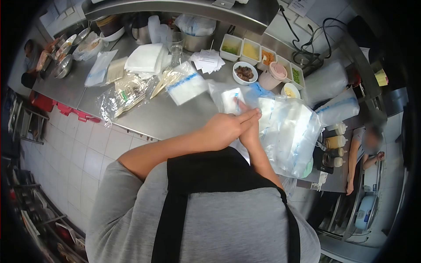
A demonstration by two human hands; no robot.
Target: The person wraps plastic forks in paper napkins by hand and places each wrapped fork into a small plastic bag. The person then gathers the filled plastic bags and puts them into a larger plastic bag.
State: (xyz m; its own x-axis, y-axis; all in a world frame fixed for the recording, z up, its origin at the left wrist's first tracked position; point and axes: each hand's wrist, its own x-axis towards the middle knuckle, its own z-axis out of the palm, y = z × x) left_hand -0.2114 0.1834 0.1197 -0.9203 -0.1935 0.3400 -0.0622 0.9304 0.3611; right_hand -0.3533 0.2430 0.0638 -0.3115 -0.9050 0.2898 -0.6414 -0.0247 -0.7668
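My left hand [224, 127] reaches across my right hand [251, 133], its fingers stretched out and lying over the other hand. Most of my right hand is hidden under it, so I cannot tell how its fingers are set. Just beyond the fingertips, a white packet with blue print [231, 100] lies in clear plastic. Right beside both hands spreads a pile of clear plastic bags with blue print [287, 131]. Another flat stack of blue-striped bags [187, 85] rests to the left on the steel counter [153, 115].
Behind the hands stand a bowl of dark brown pieces [245, 73], a pink container [272, 75] and tubs of chopped food [251, 50]. Wrapped sticks [127, 94] and white napkins [144, 59] lie left. Squeeze bottles [337, 142] stand right, near another person [357, 149].
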